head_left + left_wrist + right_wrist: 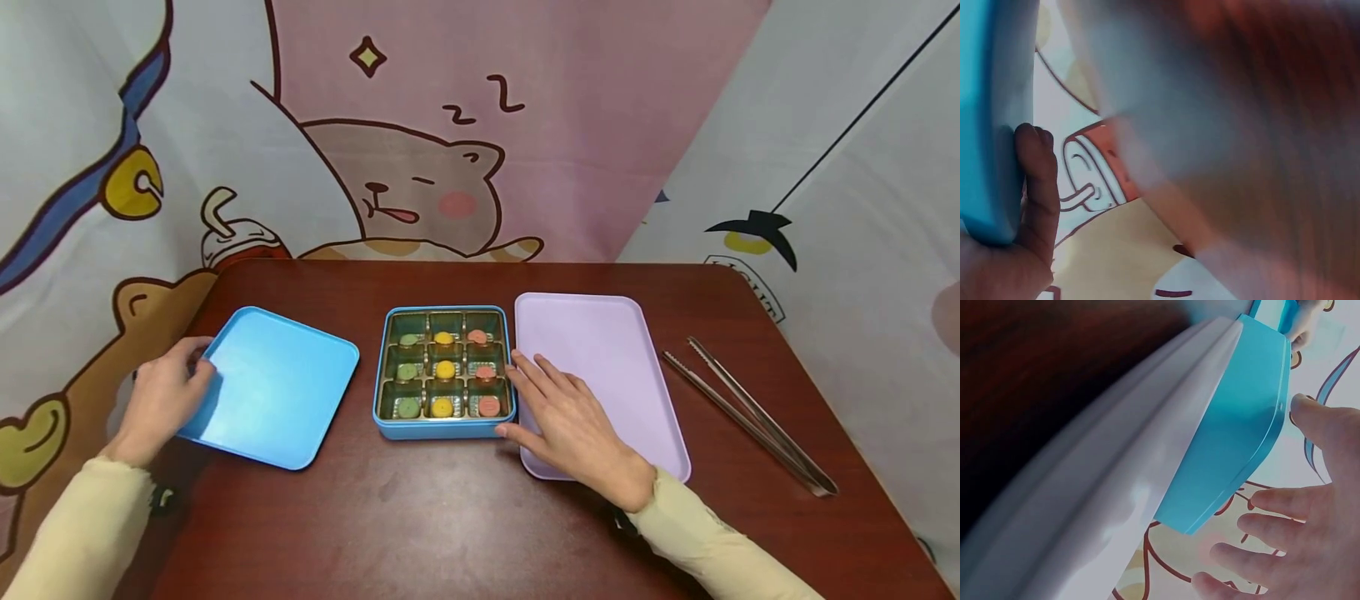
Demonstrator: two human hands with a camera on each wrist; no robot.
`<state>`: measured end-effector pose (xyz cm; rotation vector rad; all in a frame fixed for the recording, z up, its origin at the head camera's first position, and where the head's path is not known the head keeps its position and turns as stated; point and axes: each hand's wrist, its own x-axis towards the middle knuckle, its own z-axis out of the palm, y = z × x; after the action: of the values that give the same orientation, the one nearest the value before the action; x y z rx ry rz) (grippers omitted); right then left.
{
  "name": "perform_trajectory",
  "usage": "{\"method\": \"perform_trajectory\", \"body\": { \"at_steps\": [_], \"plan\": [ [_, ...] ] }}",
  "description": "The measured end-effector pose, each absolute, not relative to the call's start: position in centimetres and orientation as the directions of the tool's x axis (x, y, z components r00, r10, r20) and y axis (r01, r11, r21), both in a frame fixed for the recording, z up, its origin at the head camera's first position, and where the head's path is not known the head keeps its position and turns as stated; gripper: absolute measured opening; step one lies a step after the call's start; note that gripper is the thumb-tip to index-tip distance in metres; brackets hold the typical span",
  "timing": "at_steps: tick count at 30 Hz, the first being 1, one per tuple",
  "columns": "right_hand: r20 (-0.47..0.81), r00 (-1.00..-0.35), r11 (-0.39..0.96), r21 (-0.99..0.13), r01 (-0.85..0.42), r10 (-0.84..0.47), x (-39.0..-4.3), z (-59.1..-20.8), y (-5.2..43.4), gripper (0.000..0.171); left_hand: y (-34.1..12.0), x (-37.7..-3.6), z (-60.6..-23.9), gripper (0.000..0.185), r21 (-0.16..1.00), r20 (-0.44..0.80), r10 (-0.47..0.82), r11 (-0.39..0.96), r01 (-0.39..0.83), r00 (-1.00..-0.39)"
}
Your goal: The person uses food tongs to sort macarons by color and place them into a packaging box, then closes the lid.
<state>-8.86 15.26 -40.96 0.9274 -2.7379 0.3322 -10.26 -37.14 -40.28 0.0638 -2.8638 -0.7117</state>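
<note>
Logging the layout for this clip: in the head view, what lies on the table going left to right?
Left hand gripping the blue lid → blue tin of round sweets → right hand resting flat on the lilac tray → metal tongs.

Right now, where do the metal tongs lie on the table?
In the head view, the tongs lie at the table's right side, just right of the lilac tray.
</note>
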Motion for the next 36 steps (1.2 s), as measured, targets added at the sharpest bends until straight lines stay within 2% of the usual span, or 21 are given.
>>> {"method": "perform_trajectory", "body": {
  "at_steps": [7, 18, 23, 27, 36],
  "plan": [
    [0.288, -0.781, 0.777, -0.156, -0.610, -0.555, -8.8, -40.8, 15.3, 0.080, -36.1, -9.7, -38.2, 0.040, 0.505, 0.244, -0.170, 0.863, -0.025, -0.955],
    [0.276, -0.787, 0.775, -0.180, -0.606, -0.552, -8.4, -40.1, 15.3, 0.080, -33.8, -10.2, -35.3, 0.040, 0.571, 0.462, -0.238, 0.817, 0.081, -0.854],
    [0.304, -0.775, 0.768, -0.172, -0.617, -0.554, -8.4, -39.7, 15.3, 0.081, -32.0, -10.4, -34.0, 0.039, 0.585, 0.536, -0.241, 0.797, 0.150, -0.809],
    [0.335, -0.766, 0.762, -0.175, -0.623, -0.549, -8.4, -39.4, 15.4, 0.083, -30.3, -10.8, -33.0, 0.037, 0.580, 0.608, -0.208, 0.775, 0.250, -0.766],
    [0.372, -0.775, 0.744, -0.258, -0.616, -0.511, -8.9, -38.7, 15.2, 0.081, -25.8, -12.4, -31.4, 0.036, 0.566, 0.715, -0.142, 0.693, 0.447, -0.685]
  ]
}}
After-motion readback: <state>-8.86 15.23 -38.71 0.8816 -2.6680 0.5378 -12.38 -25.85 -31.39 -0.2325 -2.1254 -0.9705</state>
